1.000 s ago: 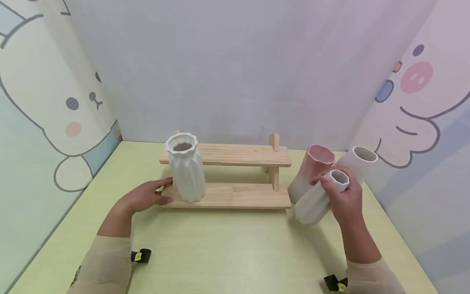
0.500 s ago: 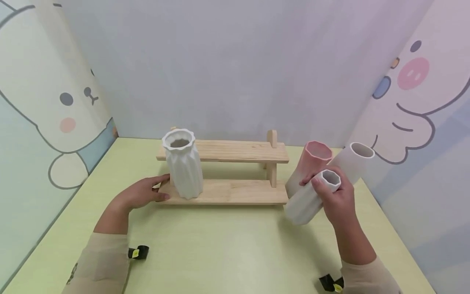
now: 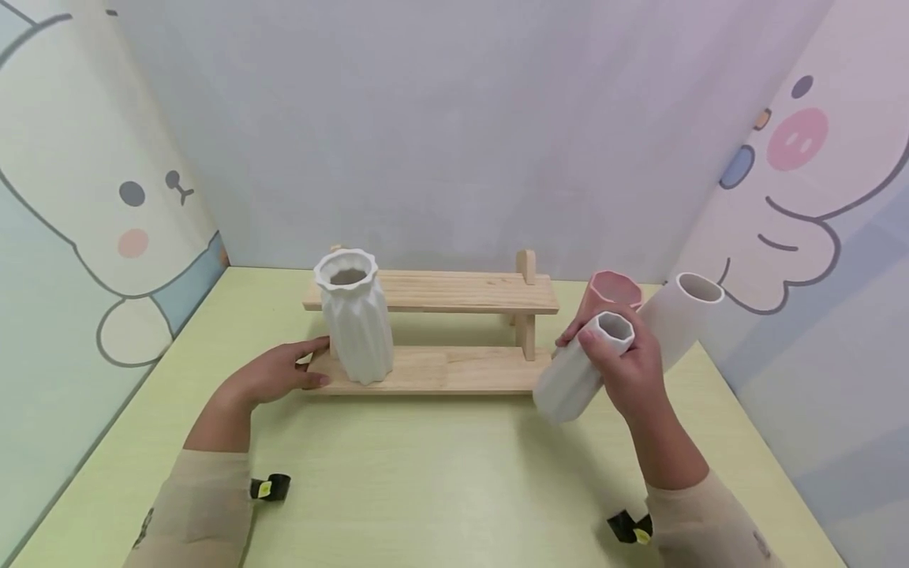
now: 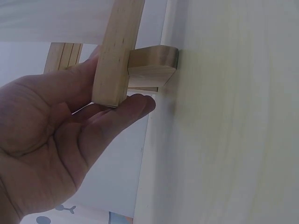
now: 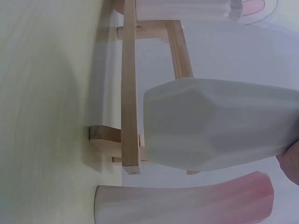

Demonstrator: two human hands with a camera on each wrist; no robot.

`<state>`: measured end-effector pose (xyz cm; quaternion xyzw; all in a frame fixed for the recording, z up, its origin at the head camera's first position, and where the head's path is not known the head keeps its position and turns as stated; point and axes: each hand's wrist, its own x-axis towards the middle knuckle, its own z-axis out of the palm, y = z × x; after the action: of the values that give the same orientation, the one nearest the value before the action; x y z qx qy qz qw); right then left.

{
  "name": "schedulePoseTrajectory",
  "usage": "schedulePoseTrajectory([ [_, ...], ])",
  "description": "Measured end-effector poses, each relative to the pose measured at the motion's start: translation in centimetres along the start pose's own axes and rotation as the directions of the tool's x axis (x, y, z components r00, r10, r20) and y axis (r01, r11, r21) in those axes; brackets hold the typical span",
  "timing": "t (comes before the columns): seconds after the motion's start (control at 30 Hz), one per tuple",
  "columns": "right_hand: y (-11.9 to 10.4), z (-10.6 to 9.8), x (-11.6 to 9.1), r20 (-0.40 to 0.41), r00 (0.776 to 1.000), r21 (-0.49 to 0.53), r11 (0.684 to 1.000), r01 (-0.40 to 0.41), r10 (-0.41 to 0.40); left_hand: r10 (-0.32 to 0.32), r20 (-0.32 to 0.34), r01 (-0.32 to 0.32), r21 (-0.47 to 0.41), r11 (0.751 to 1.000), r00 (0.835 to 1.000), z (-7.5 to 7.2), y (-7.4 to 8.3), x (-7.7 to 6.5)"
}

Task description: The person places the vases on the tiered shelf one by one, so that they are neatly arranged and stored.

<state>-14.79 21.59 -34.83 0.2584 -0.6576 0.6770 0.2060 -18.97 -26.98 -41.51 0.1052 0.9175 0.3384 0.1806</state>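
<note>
A two-tier wooden shelf stands on the table, a fluted white vase upright at the left of its lower board. My left hand pinches that board's left end; the left wrist view has the board between thumb and fingers. My right hand grips a smaller white faceted vase near its rim, tilted, its base close to the shelf's right end. In the right wrist view this vase hangs beside the boards, with only a bit of the hand showing.
Behind my right hand stand a pink-and-white vase, partly covered by the hand, and a plain white cylindrical vase. The upper board sits behind and above the lower one. A pale curtain hangs at the back.
My right hand has carried the small white vase leftward, from beside the pink one toward the shelf's right end. The left hand keeps its hold on the shelf. The head view has shifted slightly.
</note>
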Motion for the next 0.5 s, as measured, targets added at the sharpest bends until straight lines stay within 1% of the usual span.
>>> schedulePoseTrajectory([
  [0.37,0.2,0.7,1.7,0.016,1.0,0.015,1.0,-0.02,0.02,-0.003,-0.004,0.003,-0.011,1.0,1.0,0.1,0.1,-0.1],
  [0.5,0.6,1.0,2.3,0.016,0.999,-0.031,0.999,-0.044,0.045,-0.004,-0.003,0.004,-0.016,1.0,1.0,0.1,0.1,-0.1],
])
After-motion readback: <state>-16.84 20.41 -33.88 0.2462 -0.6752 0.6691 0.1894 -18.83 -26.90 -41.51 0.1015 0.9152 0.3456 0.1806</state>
